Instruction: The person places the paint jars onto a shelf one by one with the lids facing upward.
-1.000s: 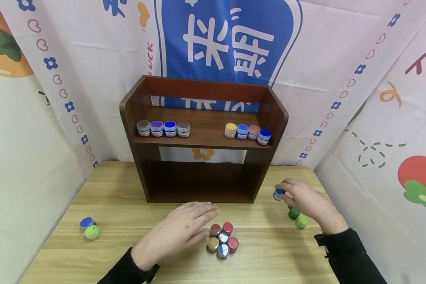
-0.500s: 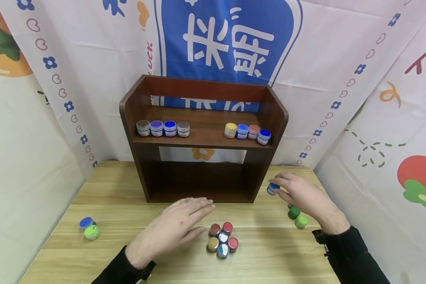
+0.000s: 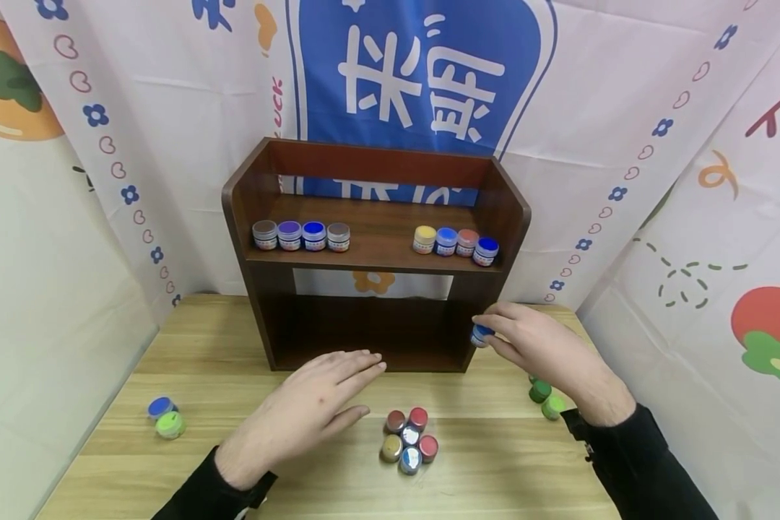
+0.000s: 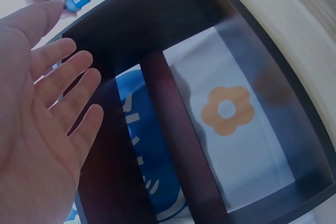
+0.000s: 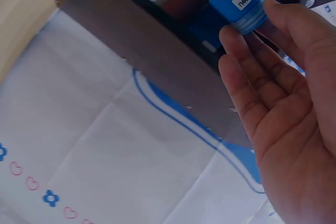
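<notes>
Blue jar [image 3: 479, 336] is hanging in front of the shelf unit's [image 3: 377, 162] right edge, below the upper tier, and I am pinching it between the thumb and fingertips of my right hand [image 3: 539, 348]. My left hand [image 3: 305, 406] is holding nothing, its fingers stretching out left of the clustered jars [image 3: 411, 436] on the table [image 3: 338, 491]. I am judging this to be the carrying step, with the standing jars [image 3: 446, 243] on the upper tier suggesting a place there. Next is probably calling for lifting past the edge, levelling, and releasing without nudging neighbours.
</notes>
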Tool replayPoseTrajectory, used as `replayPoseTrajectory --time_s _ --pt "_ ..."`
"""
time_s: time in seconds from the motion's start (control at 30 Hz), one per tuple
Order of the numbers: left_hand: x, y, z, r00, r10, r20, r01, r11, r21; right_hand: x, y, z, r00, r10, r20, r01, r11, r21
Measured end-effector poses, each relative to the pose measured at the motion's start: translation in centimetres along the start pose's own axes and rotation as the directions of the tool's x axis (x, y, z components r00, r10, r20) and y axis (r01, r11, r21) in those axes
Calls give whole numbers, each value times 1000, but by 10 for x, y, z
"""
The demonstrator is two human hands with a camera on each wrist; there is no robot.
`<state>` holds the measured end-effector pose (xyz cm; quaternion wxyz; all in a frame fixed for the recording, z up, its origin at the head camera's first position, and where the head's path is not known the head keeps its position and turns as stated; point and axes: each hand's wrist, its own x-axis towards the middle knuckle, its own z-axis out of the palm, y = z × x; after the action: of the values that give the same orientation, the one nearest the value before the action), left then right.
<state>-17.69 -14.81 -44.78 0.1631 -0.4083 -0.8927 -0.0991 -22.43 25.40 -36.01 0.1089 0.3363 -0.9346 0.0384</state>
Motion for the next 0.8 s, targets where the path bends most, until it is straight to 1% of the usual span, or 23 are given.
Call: replayPoseTrajectory --time_s 0.13,0.4,0.53,0.8 --pt "0 -1 -5 1000 -5 -24 5 1000 -2 10 -7 -11 999 -34 -13 33 999 -32" --pt "-2 -7 -16 999 -29 -42 30 999 17 36 -19 -33 993 -114 -28 113 992 -59" --pt "-3 -11 -23 998 -41 -45 41 999 18 50 -25 -42 989 -141 -33 139 988 -73" --pt "-4 -16 -36 997 -64 -37 65 998 18 74 -36 -59 985 -169 -30 166 983 -85"
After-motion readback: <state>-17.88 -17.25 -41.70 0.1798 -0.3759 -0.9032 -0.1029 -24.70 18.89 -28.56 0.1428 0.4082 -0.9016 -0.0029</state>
